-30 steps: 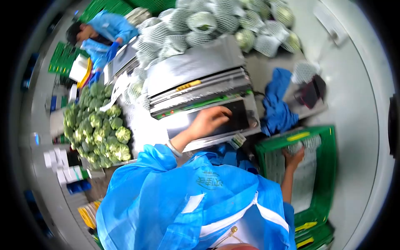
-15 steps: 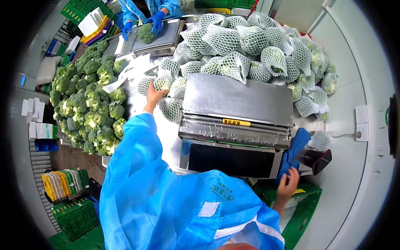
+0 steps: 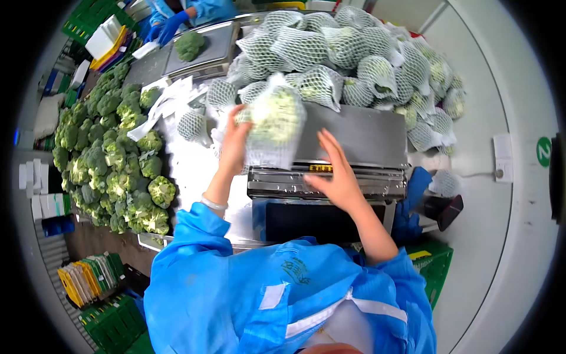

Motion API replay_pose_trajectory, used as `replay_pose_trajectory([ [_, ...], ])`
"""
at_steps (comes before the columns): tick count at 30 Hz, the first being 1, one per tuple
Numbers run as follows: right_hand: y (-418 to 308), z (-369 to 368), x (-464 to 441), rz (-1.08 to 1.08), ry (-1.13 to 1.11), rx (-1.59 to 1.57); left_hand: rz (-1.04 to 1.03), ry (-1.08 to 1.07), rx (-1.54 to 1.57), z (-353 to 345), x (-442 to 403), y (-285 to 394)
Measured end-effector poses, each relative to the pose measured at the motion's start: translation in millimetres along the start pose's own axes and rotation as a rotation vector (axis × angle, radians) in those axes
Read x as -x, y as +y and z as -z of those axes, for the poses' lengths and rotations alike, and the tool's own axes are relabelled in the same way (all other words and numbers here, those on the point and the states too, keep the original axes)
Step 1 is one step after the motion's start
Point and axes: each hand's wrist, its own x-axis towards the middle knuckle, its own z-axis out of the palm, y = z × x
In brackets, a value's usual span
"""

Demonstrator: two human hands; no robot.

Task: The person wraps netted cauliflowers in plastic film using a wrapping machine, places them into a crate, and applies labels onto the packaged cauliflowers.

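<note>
My left hand grips the left side of a net-wrapped vegetable, pale green under white foam netting and blurred by motion. It is raised above the left end of a steel wrapping machine. My right hand is apart from it, over the machine's front bar, fingers spread and holding nothing. Behind the machine lies a pile of net-wrapped vegetables. A dark panel lies in front of the machine, near my body.
Broccoli heads are heaped at the left. A co-worker's blue-gloved hands are beside a scale bearing one broccoli. Blue cloth, a dark device and a green crate are at the right.
My left hand has lifted a net-wrapped vegetable from the pile's left end. My right hand has moved from the green crate to over the machine. The co-worker's hands have left the broccoli.
</note>
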Motion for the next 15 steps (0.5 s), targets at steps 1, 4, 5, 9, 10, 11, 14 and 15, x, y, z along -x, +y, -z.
replay_pose_trajectory([
  [1,8.8,1.4,-8.8,-0.019,-0.004,-0.09,0.026,-0.114,0.092,-28.5,6.9,-12.4],
  [4,75.8,20.4,-14.1,-0.113,0.056,0.08,-0.074,-0.223,-0.425,-80.5,12.3,-65.0],
  [5,86.4,33.6,-11.8,-0.183,0.035,0.098,0.013,-0.283,-0.306,-96.6,26.5,-59.7],
  [9,81.0,77.2,5.8,-0.066,0.015,0.34,-0.1,-0.373,-0.547,-82.9,30.8,-46.2],
  [10,81.1,86.6,13.2,-0.131,0.046,0.237,-0.115,-0.283,-0.541,-74.1,39.7,-38.1],
  [11,76.6,99.8,25.4,-0.126,0.147,0.137,-0.203,-0.162,-0.599,-61.8,48.3,-33.2],
  [14,98.4,140.0,72.5,-0.15,0.384,0.455,-0.405,0.151,-1.024,-1.5,63.2,-48.8],
  [15,108.1,144.5,89.4,-0.215,0.41,0.686,-0.418,0.197,-1.108,7.2,72.2,-56.9],
])
